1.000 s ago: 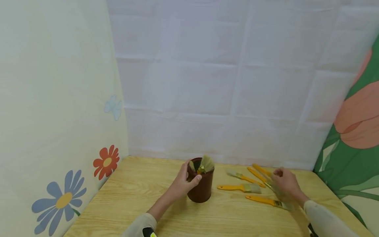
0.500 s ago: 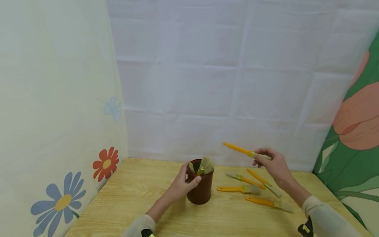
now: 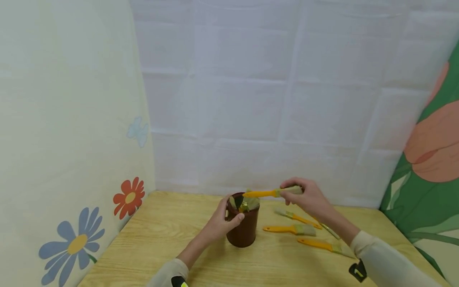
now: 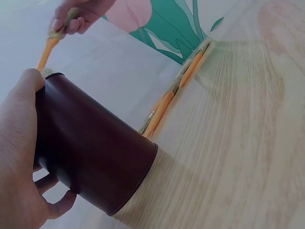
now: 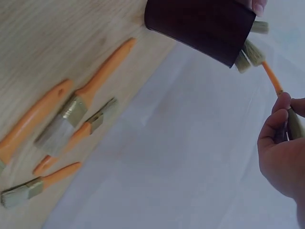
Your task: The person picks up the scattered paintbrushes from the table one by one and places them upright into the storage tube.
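A dark brown cylindrical cup stands upright on the table, bristle ends of several paintbrushes poking out of its mouth. My left hand grips the cup from its left side, thumb across the front near the rim. In the right wrist view, my right hand pinches an orange-handled paintbrush near its ferrule. That brush lies nearly level in the head view, its handle tip over the cup's rim. Several more orange-handled paintbrushes lie on the table right of the cup; my right forearm partly covers one.
The wood-grain table meets a creased white backdrop just behind the cup. Flower-printed panels rise at the left and right sides.
My right hand has picked up one paintbrush from the right group, raised it and carried it left to the cup. The left hand and cup have stayed in place.
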A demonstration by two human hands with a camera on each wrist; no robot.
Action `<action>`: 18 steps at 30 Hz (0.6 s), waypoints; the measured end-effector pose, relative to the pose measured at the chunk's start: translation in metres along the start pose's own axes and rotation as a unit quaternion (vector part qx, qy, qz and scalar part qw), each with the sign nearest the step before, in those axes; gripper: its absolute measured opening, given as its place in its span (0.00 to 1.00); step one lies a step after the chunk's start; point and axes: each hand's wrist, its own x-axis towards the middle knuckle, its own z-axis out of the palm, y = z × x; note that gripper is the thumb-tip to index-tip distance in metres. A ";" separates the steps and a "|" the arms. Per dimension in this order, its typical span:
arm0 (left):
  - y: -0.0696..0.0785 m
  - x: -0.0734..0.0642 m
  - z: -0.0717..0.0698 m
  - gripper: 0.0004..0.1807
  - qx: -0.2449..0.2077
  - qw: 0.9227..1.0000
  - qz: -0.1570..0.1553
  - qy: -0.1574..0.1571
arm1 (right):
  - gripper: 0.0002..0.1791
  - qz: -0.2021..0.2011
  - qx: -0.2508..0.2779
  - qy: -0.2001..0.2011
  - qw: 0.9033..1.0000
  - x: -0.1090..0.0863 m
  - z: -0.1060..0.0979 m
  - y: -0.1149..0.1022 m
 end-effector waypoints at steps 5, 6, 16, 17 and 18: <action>0.001 0.000 0.002 0.45 -0.001 1.000 0.002 0.002 | 0.13 -0.021 -0.024 -0.015 0.999 0.016 0.016 -0.012; 0.000 0.001 0.002 0.45 -0.001 1.000 0.004 0.002 | 0.13 -0.028 -0.026 -0.014 0.999 0.019 0.019 -0.014; 0.000 0.002 0.003 0.44 0.003 1.000 0.019 -0.002 | 0.15 -0.074 -0.026 -0.014 0.997 0.047 0.054 -0.020; 0.000 0.002 0.003 0.44 0.001 1.000 0.021 -0.003 | 0.14 -0.074 -0.032 -0.016 0.997 0.049 0.058 -0.019; -0.001 0.002 0.003 0.44 0.000 1.000 0.022 -0.004 | 0.14 -0.075 -0.038 -0.018 0.996 0.051 0.062 -0.017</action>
